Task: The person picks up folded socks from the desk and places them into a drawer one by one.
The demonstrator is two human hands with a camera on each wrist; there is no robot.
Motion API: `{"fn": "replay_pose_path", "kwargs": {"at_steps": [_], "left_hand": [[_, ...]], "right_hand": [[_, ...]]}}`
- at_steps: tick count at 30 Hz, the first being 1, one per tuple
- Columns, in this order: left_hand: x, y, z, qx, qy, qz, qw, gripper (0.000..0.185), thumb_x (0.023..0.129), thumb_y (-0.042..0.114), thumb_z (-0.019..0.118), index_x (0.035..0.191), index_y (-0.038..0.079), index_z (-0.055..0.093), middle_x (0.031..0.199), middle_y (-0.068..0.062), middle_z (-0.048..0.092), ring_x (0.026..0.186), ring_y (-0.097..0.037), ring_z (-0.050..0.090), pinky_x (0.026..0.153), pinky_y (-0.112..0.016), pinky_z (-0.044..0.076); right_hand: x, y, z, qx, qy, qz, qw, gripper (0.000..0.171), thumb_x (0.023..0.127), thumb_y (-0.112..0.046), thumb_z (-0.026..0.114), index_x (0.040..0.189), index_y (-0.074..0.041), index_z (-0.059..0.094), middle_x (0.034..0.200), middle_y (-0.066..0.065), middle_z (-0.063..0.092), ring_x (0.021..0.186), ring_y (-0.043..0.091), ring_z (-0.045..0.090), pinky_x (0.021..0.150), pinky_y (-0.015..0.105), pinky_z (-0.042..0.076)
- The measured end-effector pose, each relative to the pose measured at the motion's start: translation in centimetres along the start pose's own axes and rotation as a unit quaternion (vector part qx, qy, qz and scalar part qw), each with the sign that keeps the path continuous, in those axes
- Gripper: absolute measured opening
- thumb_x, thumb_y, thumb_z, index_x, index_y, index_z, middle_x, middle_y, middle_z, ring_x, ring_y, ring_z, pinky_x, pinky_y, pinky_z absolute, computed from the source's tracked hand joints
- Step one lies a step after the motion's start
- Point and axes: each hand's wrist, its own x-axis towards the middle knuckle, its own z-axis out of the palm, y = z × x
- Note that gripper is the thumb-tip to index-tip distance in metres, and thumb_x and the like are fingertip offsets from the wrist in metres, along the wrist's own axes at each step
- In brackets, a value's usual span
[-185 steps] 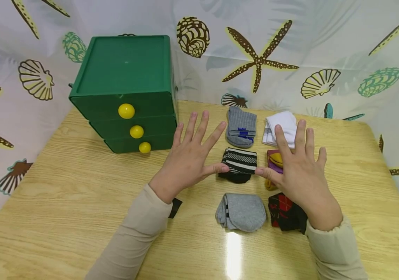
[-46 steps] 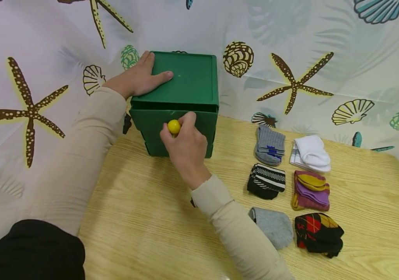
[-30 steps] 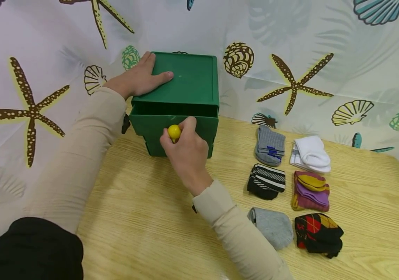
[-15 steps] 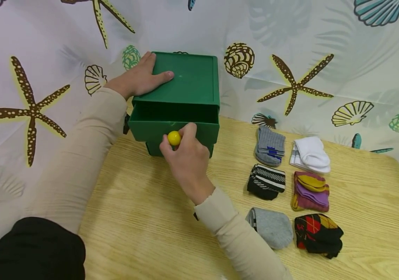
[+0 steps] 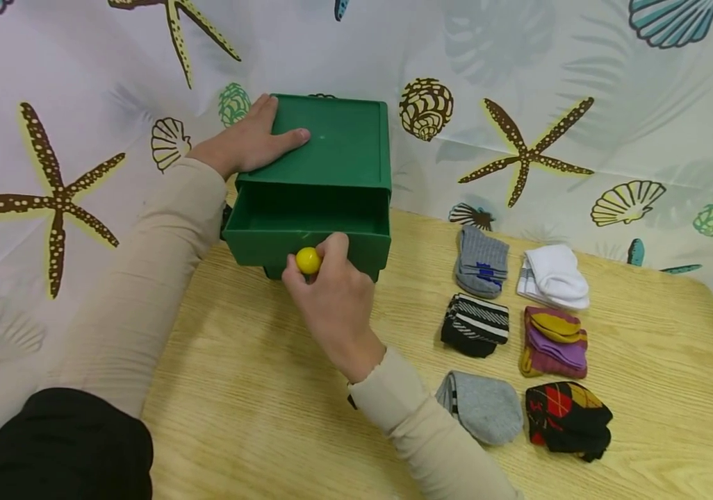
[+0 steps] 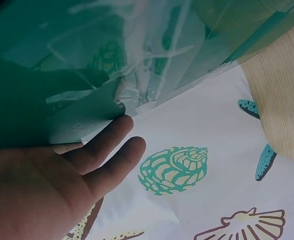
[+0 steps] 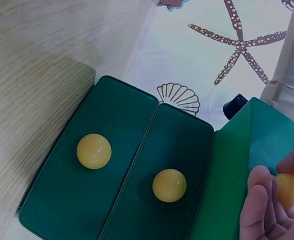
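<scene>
In the head view my left hand point(image 5: 250, 139) rests on the top left edge of a green drawer unit point(image 5: 338, 139), thumb on its top. The left wrist view has this hand point(image 6: 56, 185) with fingers along the unit's side. My right hand point(image 5: 338, 305) pinches the yellow knob point(image 5: 308, 260) of the top drawer point(image 5: 256, 246), which is pulled out; its visible inside holds nothing. In the right wrist view two lower drawers with yellow knobs point(image 7: 94, 151) stay closed, and my right hand point(image 7: 267, 205) holds the top knob point(image 7: 288, 191).
Folded socks lie in two columns at the right: grey ribbed point(image 5: 483, 260), white point(image 5: 554, 276), black-and-white striped point(image 5: 475, 324), purple and mustard point(image 5: 555, 340), light grey point(image 5: 488, 406) and black argyle point(image 5: 568, 419). A patterned curtain point(image 5: 519, 55) hangs behind the wooden table point(image 5: 256, 417).
Both hands have moved from above the table and socks to the drawer unit. My right hand has drawn the top drawer steadily toward me, while my left hand has stayed on the top.
</scene>
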Motion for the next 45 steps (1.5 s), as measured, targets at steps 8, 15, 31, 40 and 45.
{"fn": "replay_pose_path", "kwargs": {"at_steps": [8,15,31,40,45], "left_hand": [[0.0,-0.1,0.1,0.003,0.004,0.002,1.0,0.095,0.102,0.064,0.028,0.157,0.004,-0.02,0.163,-0.015,-0.025,0.151,-0.03,-0.018,0.121,-0.05,-0.002],[-0.1,0.0,0.2,-0.003,0.011,0.001,0.9999,0.094,0.102,0.064,0.029,0.157,0.004,-0.02,0.163,-0.014,-0.025,0.151,-0.03,-0.018,0.121,-0.051,-0.002],[-0.1,-0.1,0.2,-0.009,0.014,0.009,0.9998,0.094,0.102,0.063,0.029,0.157,0.005,-0.019,0.164,-0.014,-0.024,0.151,-0.028,-0.018,0.121,-0.049,-0.002],[-0.2,0.1,0.2,-0.007,0.01,0.007,0.9999,0.094,0.102,0.063,0.029,0.157,0.004,-0.019,0.164,-0.014,-0.024,0.151,-0.028,-0.018,0.121,-0.048,-0.002],[-0.2,0.0,0.2,-0.004,0.008,0.004,1.0,0.094,0.102,0.064,0.029,0.157,0.004,-0.02,0.164,-0.014,-0.025,0.15,-0.028,-0.019,0.121,-0.048,-0.003]], "right_hand": [[-1.0,-0.5,-0.2,0.01,0.014,-0.006,1.0,0.037,0.089,-0.02,0.08,0.096,-0.005,0.046,0.066,0.004,0.06,0.05,0.013,0.057,0.052,0.017,0.048],[-2.5,-0.9,0.1,0.113,0.036,0.059,0.991,0.037,0.09,-0.018,0.079,0.102,-0.003,0.047,0.075,0.006,0.064,0.06,0.012,0.062,0.062,0.017,0.053],[-3.8,-2.1,2.5,0.28,0.11,0.187,0.935,0.042,0.092,-0.022,0.077,0.108,-0.004,0.042,0.073,0.009,0.069,0.063,0.017,0.061,0.062,0.028,0.056],[-3.4,-1.9,3.1,0.271,0.135,0.179,0.936,0.04,0.091,-0.019,0.077,0.102,-0.003,0.042,0.069,0.009,0.069,0.06,0.015,0.065,0.061,0.027,0.057],[-3.2,-1.8,3.4,0.279,0.142,0.175,0.934,0.039,0.087,-0.015,0.077,0.099,-0.002,0.042,0.068,0.011,0.068,0.058,0.017,0.066,0.061,0.028,0.058]]}}
